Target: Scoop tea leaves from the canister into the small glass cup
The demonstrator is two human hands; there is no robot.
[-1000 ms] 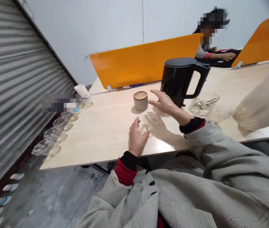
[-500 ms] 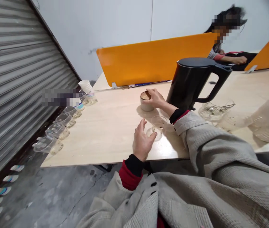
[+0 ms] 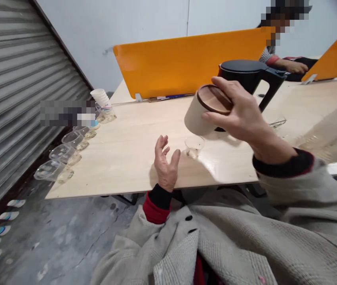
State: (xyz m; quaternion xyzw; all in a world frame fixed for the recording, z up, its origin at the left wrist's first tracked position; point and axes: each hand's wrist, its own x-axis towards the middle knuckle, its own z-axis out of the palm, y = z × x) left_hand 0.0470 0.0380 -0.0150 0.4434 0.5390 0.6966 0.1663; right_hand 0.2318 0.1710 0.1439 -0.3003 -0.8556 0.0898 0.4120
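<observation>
My right hand (image 3: 244, 113) is wrapped round the top of a cream canister (image 3: 194, 118) with a brown wood-coloured top. It holds the canister tilted in the air above the table (image 3: 132, 150). Fingers apart and with nothing in it, my left hand (image 3: 166, 168) hovers at the table's near side. Just right of that hand stands a small clear plastic cup (image 3: 194, 148) with a little something dark inside. Behind my right hand is a black electric kettle (image 3: 239, 67), partly covered by the hand.
Several clear plastic cups (image 3: 63, 153) line the table's left edge, near a stack of white cups (image 3: 99, 95). An orange divider (image 3: 186, 63) crosses the back. At the right lies a large translucent plastic item (image 3: 331, 122). Another person's arm (image 3: 287, 65) rests beyond the divider.
My right hand has lifted the canister off the table, bringing it closer and tilting it. My left hand has moved away from the small clear cup, its fingers more upright.
</observation>
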